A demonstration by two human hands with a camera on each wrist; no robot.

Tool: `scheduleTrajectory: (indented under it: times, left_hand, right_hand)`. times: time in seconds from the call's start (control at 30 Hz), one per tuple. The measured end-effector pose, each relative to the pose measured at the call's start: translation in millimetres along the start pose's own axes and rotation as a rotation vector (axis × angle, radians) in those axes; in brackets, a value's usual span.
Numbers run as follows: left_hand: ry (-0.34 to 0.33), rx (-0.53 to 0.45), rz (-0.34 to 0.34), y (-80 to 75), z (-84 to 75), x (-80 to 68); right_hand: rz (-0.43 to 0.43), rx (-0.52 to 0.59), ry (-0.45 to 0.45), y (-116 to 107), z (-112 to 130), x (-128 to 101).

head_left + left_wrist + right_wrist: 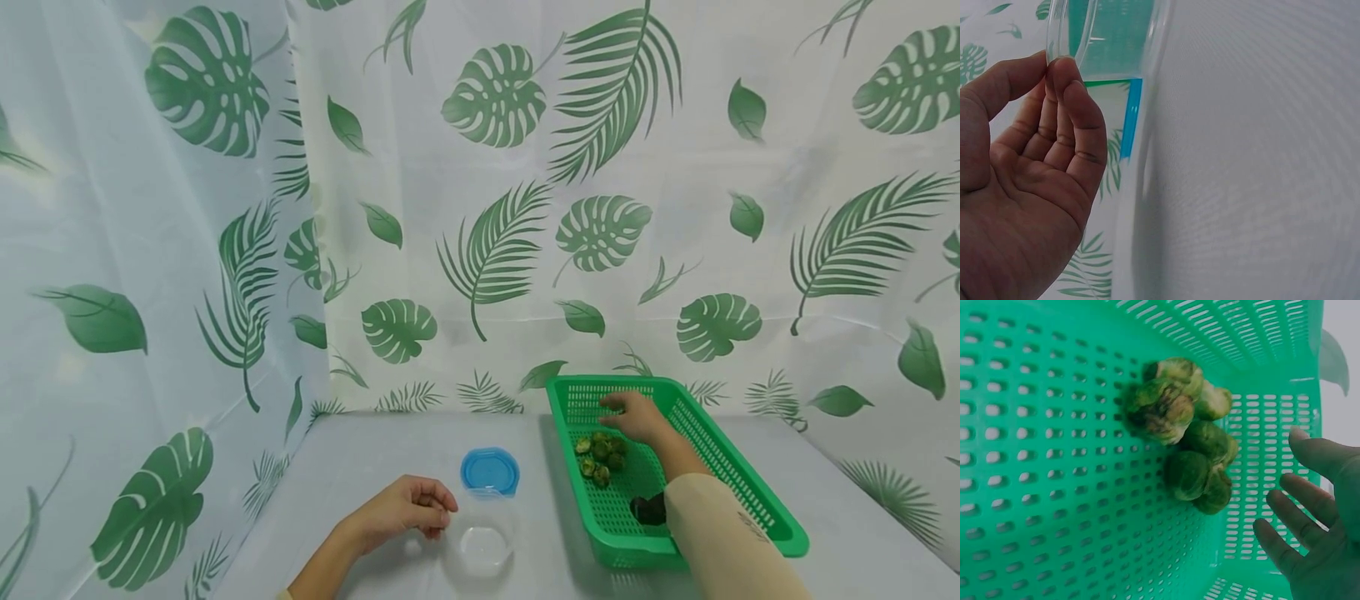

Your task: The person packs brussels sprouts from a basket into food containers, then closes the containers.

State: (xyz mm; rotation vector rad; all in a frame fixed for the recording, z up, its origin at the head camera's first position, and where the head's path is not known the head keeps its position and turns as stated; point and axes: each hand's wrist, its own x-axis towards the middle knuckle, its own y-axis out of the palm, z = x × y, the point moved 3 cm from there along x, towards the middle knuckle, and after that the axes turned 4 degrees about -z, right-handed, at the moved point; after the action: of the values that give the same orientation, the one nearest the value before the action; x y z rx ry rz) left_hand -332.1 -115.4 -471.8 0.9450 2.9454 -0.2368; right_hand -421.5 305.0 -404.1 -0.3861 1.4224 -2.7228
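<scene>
Left hand [401, 510]: thumb and fingers pinching the rim of a clear round container [480, 546] on the counter [360, 467], blue lid [490, 472] just behind. Right hand [637, 417]: fingers relaxed and spread, holding nothing, over Brussels sprouts [600, 457] inside the green basket [750, 492].

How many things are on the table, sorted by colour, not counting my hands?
Green: 6, namely the basket and about 5 sprouts
Blue: 1, the lid
Clear: 1, the container
Dark: 1, a lump in the basket
Total: 9
</scene>
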Motion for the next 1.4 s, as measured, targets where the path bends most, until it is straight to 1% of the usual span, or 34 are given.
scheduleTrajectory:
  times: [0.23,0.4,0.47,0.63,0.7,0.97,1.17,1.4]
  left_hand:
    - [0.008,0.003,0.008,-0.6,-0.6,-1.2]
    - [0.002,0.002,0.002,-0.6,0.3,0.3]
    - [0.000,0.002,-0.001,-0.6,0.4,1.1]
    - [-0.002,-0.001,0.001,-0.3,1.3,2.1]
    - [-0.001,-0.002,0.001,-0.2,1.7,2.1]
    - [-0.004,-0.003,-0.006,-0.2,1.7,2.1]
    - [-0.003,-0.003,-0.001,0.3,1.4,1.1]
    - [-0.007,-0.002,-0.017,1.6,-1.8,-0.8]
  right_hand:
    - [0.031,-0.028,0.034,2.4,-9.5,-0.1]
    - [0.059,-0.034,0.026,3.3,-16.9,0.1]
    - [0.075,-0.026,0.023,4.1,-20.0,0.0]
    - [0.130,0.028,0.052,6.3,-25.7,-1.0]
    - [0.145,0.038,0.056,6.4,-25.4,-2.1]
    - [0.187,0.002,0.032,4.6,-14.7,-9.4]
    - [0.184,-0.008,0.055,5.1,-16.8,-10.7]
    - [0.187,-0.015,0.076,5.1,-18.1,-10.0]
